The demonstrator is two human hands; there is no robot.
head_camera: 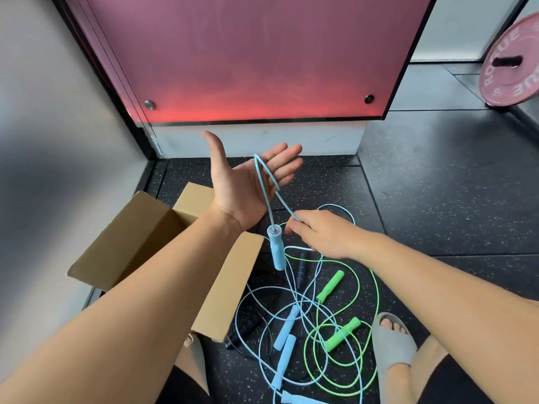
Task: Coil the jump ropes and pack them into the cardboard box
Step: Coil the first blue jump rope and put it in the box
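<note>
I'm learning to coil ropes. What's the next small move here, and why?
Probably the right hand should wrap its pinched blue cord round the open left hand: only one loop hangs over those fingers, the handle dangles below, and more cord trails to the floor.

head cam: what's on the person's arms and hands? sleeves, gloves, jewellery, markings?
Nothing worn on either. The left hand and right hand have no gloves, rings or tape; the left forearm and right forearm show no sleeves, watch or bands as far as the frame reaches. No markings visible. A grey slide sandal is on one foot.
</note>
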